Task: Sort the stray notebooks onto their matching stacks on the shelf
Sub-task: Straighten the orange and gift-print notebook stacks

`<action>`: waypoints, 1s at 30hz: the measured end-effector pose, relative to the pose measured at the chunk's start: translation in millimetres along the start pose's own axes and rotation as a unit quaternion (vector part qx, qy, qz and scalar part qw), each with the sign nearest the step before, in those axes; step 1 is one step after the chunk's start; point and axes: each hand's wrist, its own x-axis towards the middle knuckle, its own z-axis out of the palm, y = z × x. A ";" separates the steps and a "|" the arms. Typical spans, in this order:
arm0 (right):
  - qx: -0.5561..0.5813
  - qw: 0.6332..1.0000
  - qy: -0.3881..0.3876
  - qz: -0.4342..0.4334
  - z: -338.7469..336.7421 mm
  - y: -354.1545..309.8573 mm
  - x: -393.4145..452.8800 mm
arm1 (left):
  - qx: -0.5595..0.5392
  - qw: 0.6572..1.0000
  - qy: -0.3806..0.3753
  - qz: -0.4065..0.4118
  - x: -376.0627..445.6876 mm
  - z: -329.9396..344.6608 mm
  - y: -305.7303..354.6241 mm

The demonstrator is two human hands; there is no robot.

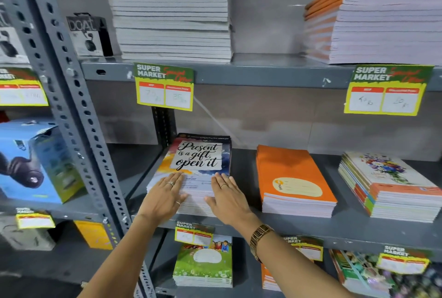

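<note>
- Both palms lie flat, fingers spread, gripping nothing: my left hand (165, 193) and right hand (228, 198) square the "Present is a gift" notebook stack (196, 166).
- Orange notebook stack (293, 178) and floral notebook stack (392, 185) look tidy; I judge the sorting nearly done.

A grey slotted steel upright (71, 96) slants down the left of the frame. Behind it at upper left stands a black-and-white "boAt" box (87, 34). At middle left a blue product box (35, 161) leans, picturing a dark device. 2 green-and-yellow "SUPER MARKET" price tags (164, 86) (387, 89) hang across the upper middle and upper right, their handwritten prices too faint to read. At lower left a yellow package (94, 234) sits in shadow.
</note>
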 end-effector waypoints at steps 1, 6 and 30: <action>-0.001 1.000 0.002 0.000 0.6 -2.6 1.5 | 0.006 1.000 -0.001 0.006 0.1 -0.5 -3.4; -0.005 0.999 0.029 0.015 6.9 -13.0 11.4 | 0.008 1.000 0.004 0.018 0.0 2.0 -11.8; -0.080 0.995 0.030 0.059 16.3 -19.9 13.3 | -0.091 0.995 0.038 -0.006 -0.1 5.5 -10.9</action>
